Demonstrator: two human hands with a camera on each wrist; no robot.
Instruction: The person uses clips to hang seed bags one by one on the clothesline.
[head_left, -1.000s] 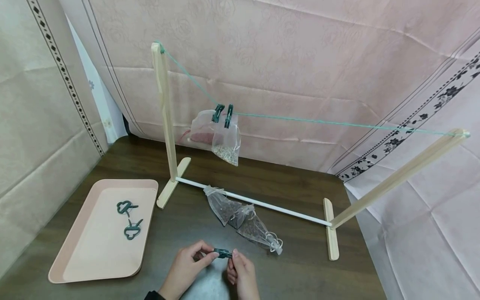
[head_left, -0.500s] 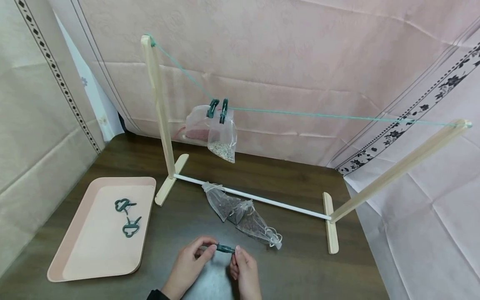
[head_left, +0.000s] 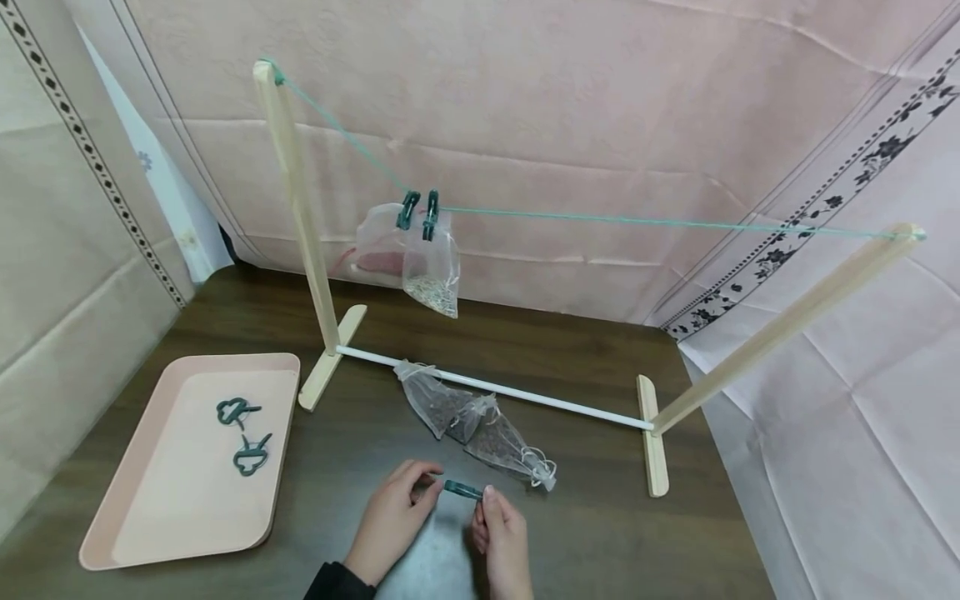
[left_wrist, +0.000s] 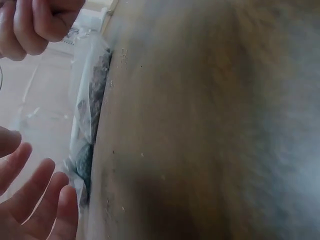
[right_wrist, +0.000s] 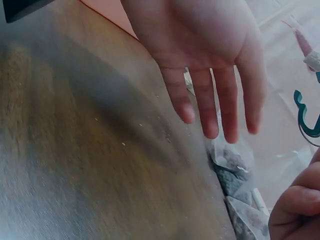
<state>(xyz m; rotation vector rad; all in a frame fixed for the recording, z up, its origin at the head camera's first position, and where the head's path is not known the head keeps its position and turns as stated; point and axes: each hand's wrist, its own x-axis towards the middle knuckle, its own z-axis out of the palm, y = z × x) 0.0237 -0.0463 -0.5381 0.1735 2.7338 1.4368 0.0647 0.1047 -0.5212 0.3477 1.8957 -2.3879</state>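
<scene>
My right hand [head_left: 504,537] pinches one end of a dark green clothespin [head_left: 462,489] above the table. My left hand [head_left: 397,512] is just left of the clothespin; in the right wrist view the left fingers [right_wrist: 204,102] hang nearly straight, holding nothing. In that view the green clothespin [right_wrist: 306,122] sticks up from the right hand [right_wrist: 300,202]. Two see-through drawstring bags with dark contents, a left bag [head_left: 435,402] and a right bag [head_left: 501,442], lie on the table beyond the hands. The left wrist view has the left hand [left_wrist: 42,205] with parted fingers.
A green line [head_left: 600,218] spans two wooden posts, the left post [head_left: 296,200] and right post [head_left: 787,325]. Two clothespins hold a pink-filled bag [head_left: 378,250] and a bag of pale grains [head_left: 432,279] there. A pink tray [head_left: 161,500] bears two green clothespins [head_left: 243,433].
My left fingers have let go of the clothespin, which now stays in the right hand alone. Both hands shifted slightly right in the head view, while the view itself moved a little.
</scene>
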